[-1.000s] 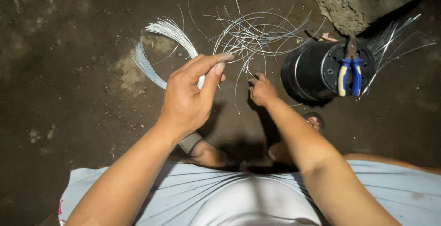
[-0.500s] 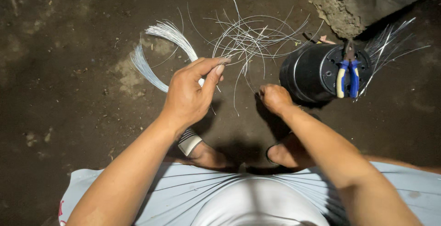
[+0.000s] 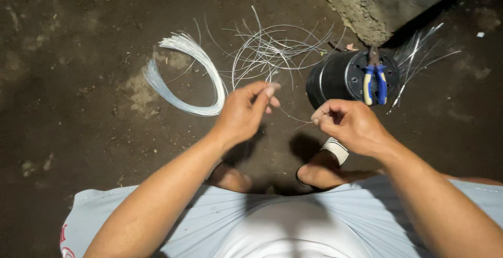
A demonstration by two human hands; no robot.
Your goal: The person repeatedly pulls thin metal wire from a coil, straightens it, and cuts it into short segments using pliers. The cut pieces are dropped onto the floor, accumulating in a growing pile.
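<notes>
My left hand (image 3: 245,110) pinches one end of a thin grey wire (image 3: 292,117) between thumb and fingers. My right hand (image 3: 350,124) pinches the other end, so the wire sags between the two hands above the floor. Just beyond my left hand lies a loose tangle of cut wires (image 3: 272,51). A curved bundle of pale wires (image 3: 196,77) lies to its left. Right behind my right hand stands a black round container (image 3: 335,77) with blue-handled pliers (image 3: 374,80) resting on its top.
The ground is dark packed dirt (image 3: 78,132). A rough concrete block (image 3: 367,1) rises at the back right, with more wire ends (image 3: 419,53) spread beside the container. My sandalled feet (image 3: 325,166) show below the hands.
My right hand has risen from the floor and moved right, now pinching a wire end. My left hand stayed raised, and a single wire now stretches between both hands.
</notes>
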